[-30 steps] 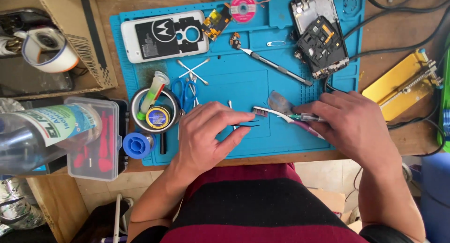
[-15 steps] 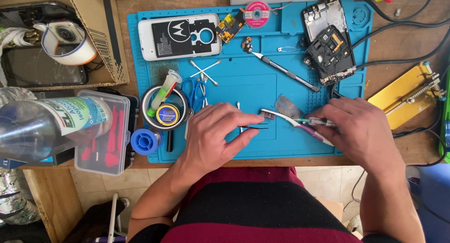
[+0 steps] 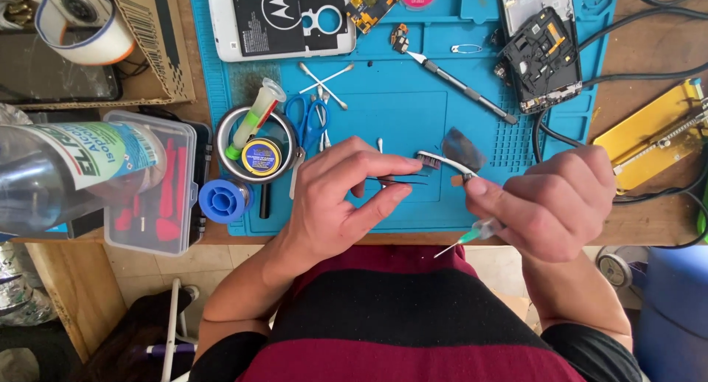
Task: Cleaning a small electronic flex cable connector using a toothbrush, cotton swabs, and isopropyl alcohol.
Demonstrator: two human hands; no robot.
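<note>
Nearest, the right hand [image 3: 549, 209] is closed around a toothbrush [image 3: 450, 166], whose bristled head points left over the blue work mat [image 3: 398, 116]; a thin syringe-like applicator with a green tip [image 3: 472, 236] also juts from under that grip. The left hand [image 3: 335, 198] pinches a small dark flat part [image 3: 402, 181] between thumb and fingers, just below the brush head, which sits touching or all but touching the index fingertip. A grey scrap [image 3: 463, 147] lies on the mat directly behind the brush. Left of the hands stand a round metal dish [image 3: 254, 146] holding a tube and a yellow tin, a blue spool [image 3: 223, 200], a clear case with red tools [image 3: 151, 183] and a clear bottle [image 3: 74, 172] lying on its side. Farther back lie blue scissors [image 3: 310, 120], cotton swabs [image 3: 324, 80] and a scalpel [image 3: 461, 87]. At the far edge rest a white phone back [image 3: 284, 21] and an opened phone frame [image 3: 542, 46]
</note>
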